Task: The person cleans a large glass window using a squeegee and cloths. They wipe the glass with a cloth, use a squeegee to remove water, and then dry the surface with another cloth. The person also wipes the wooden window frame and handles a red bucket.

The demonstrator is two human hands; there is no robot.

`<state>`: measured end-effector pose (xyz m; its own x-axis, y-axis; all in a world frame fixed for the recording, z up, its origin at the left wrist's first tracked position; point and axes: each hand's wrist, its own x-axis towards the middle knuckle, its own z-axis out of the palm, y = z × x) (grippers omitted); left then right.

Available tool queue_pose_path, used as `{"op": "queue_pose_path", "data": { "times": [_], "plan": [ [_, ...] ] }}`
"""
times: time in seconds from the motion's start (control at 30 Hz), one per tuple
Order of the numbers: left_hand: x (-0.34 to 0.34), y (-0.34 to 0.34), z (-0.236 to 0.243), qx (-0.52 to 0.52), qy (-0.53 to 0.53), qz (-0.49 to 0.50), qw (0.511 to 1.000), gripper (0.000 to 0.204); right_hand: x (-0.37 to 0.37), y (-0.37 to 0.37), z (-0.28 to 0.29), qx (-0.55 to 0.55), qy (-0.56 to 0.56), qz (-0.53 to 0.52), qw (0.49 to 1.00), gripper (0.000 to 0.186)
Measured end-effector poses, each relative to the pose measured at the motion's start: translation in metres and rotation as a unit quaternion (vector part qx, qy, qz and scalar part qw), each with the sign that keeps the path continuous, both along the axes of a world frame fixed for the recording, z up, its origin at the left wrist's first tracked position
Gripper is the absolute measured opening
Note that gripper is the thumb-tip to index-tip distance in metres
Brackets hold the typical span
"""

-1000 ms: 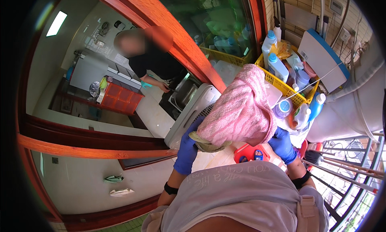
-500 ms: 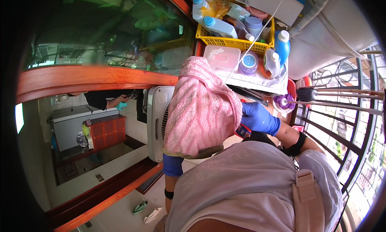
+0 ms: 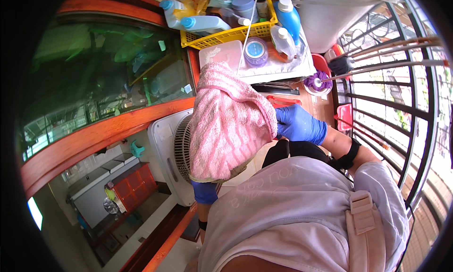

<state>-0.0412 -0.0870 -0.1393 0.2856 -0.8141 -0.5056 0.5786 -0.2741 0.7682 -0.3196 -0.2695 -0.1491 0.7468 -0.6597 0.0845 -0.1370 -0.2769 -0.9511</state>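
Note:
A pink striped towel hangs bunched in front of me, its folded hem curving down the right side. Beneath its lower edge shows a greyish-green rim of something mostly covered. My right hand, in a blue glove, is closed at the towel's right edge, fingers partly hidden by the cloth. My left hand, also blue-gloved, reaches up behind the towel's lower left corner; only its wrist part shows and its fingers are hidden. Just left of the towel stands a white unit with a round grille.
A cloth-covered table ahead bears a yellow basket of bottles, a pink-lidded box, a purple jar and a blue bottle. Wooden window framing runs along the left. Mop handles and black railings stand right.
The view has turned, so the table and basket sit further left and higher. Both hands stay with the towel, my right hand slightly higher. A person's arm beyond the window is out of sight.

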Motion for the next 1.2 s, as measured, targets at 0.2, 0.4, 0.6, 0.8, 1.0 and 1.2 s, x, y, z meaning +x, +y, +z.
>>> {"op": "queue_pose_path", "data": {
  "times": [0.2,0.4,0.6,0.8,1.0,1.2],
  "plan": [
    [-0.001,-0.01,-0.026,0.025,0.05,-0.057,0.997,0.048,-0.024,0.044,-0.026,-0.108,0.033,-0.116,0.987,0.025],
    [-0.007,-0.02,-0.048,0.045,0.093,-0.107,0.989,0.048,-0.039,0.082,-0.063,-0.06,0.051,-0.163,0.983,0.028],
    [-0.014,-0.03,-0.073,0.054,0.136,-0.146,0.978,0.049,-0.047,0.11,-0.095,0.072,0.008,-0.215,0.974,0.034],
    [-0.024,-0.029,-0.09,0.056,0.191,-0.164,0.966,0.05,-0.054,0.142,-0.12,0.131,0.011,-0.243,0.961,0.033],
    [-0.029,-0.038,-0.116,0.039,0.277,-0.2,0.939,0.051,-0.061,0.15,-0.131,0.237,0.029,-0.274,0.932,0.031],
    [-0.03,-0.033,-0.146,0.165,0.106,-0.141,0.97,0.066,-0.095,0.155,-0.141,0.272,0.049,-0.391,0.878,0.043]
  ]
}}
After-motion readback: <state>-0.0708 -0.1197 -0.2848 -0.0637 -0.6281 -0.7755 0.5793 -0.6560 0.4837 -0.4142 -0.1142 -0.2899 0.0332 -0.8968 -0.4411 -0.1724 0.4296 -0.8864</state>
